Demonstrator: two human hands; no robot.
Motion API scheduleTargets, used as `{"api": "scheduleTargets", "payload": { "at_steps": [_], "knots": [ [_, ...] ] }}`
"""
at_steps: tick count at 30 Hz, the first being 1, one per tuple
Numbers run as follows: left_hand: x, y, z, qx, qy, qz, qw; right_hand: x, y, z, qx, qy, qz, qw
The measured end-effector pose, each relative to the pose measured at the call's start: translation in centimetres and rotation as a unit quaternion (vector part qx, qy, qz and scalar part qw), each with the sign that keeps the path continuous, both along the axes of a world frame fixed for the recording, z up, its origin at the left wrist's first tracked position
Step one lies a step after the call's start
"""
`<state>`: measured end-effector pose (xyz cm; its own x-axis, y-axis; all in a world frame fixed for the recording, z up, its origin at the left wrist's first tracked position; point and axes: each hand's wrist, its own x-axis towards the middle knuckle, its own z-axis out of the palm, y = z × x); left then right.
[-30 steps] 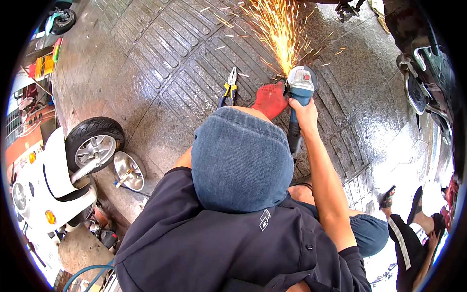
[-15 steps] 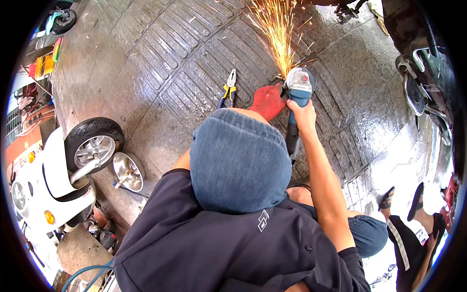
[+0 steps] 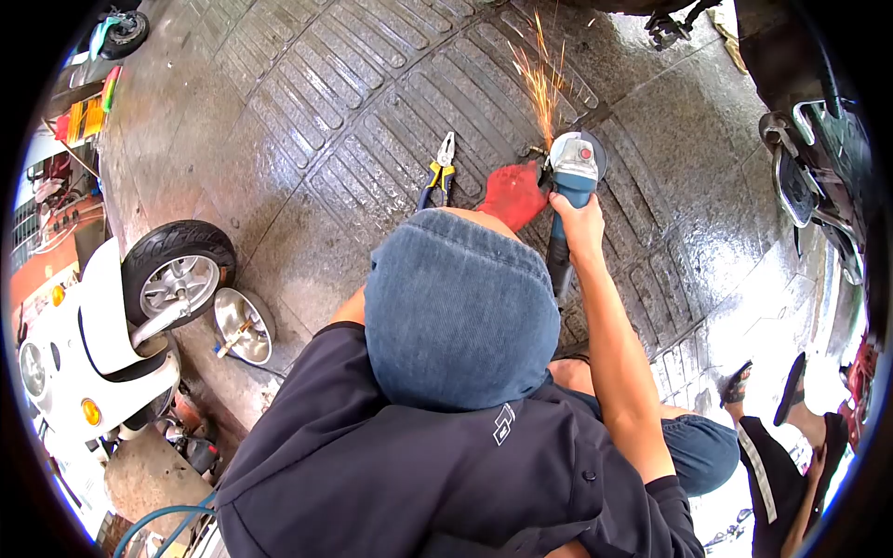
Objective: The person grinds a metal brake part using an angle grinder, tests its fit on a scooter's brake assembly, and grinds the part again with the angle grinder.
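Note:
My right hand (image 3: 584, 223) is wrapped round the blue body of an angle grinder (image 3: 574, 183). The grinder has a grey head, a red button and a disc showing at its right side. Beside its head, my left hand (image 3: 512, 193) in a red glove is closed on a small metal part (image 3: 536, 152), mostly hidden by the fingers and the grinder. A thin spray of sparks (image 3: 542, 88) flies forward from there. Left of the glove, a pair of pliers (image 3: 441, 172) with yellow and dark blue handles lies on the floor.
A white scooter (image 3: 112, 344) with a black front tyre (image 3: 181, 270) stands at the left. Near it lies a round metal bowl-like part (image 3: 244, 325). Another vehicle (image 3: 800, 177) is at the right edge. A person's sandalled foot (image 3: 737, 386) shows at lower right. Ridged tiles (image 3: 391, 93) cover the floor.
The spark spray has shrunk from a wide, dense fan to a few thin streaks. Both hands and the grinder stay in nearly the same place.

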<state>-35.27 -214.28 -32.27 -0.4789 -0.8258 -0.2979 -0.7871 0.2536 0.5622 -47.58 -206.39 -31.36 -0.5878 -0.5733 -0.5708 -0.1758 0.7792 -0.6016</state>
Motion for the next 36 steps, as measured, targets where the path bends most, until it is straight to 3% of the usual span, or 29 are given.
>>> {"api": "scheduleTargets", "payload": {
  "at_steps": [36],
  "knots": [
    [0.4, 0.0, -0.9, -0.043, 0.002, -0.003, 0.999, -0.7, -0.1, -0.9, -0.083, -0.175, -0.085, 0.977]
  ]
}}
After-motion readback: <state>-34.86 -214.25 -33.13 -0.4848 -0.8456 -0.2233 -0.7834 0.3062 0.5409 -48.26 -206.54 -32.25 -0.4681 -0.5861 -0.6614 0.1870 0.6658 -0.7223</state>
